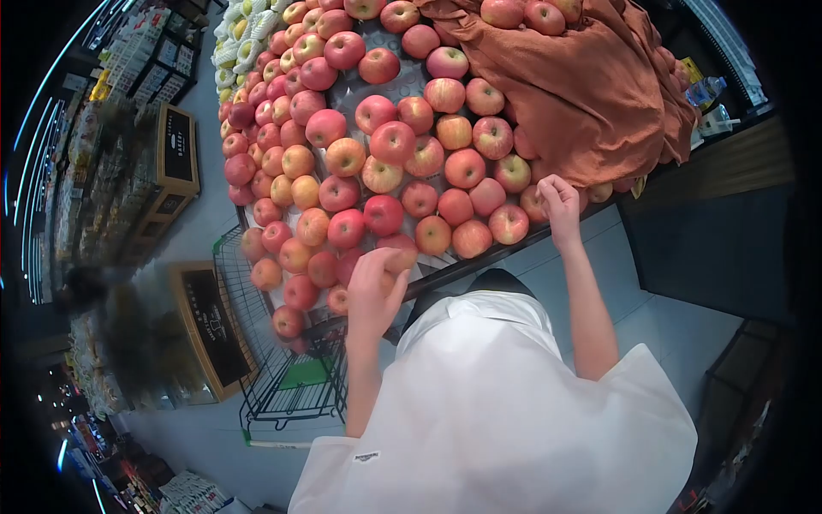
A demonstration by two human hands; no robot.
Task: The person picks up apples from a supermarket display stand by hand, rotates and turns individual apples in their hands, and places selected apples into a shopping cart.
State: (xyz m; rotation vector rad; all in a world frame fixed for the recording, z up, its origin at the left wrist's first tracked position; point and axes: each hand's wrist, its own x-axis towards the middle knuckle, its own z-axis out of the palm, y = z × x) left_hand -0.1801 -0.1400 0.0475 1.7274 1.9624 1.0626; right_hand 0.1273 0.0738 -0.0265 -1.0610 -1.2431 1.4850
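Note:
Many red and yellow apples [392, 142] lie across the sloping display in front of me. At its near edge my left hand [372, 289] is curled, its fingers and thumb around an apple [401, 259] that they partly hide. My right hand [561, 207] is farther right, its fingers bent and drawn together over the front row, beside an apple [532, 206]. Right behind these fingers runs the lower edge of a rust-brown cloth [582, 111] draped over the right side of the display. Whether the fingers pinch anything is hidden.
A green wire shopping cart [291, 390] stands at the display's left front corner. Fruit in white foam nets [248, 38] sits at the far left. Shelves with a framed black sign [214, 325] line the left. A plastic bottle [705, 90] lies at the right end.

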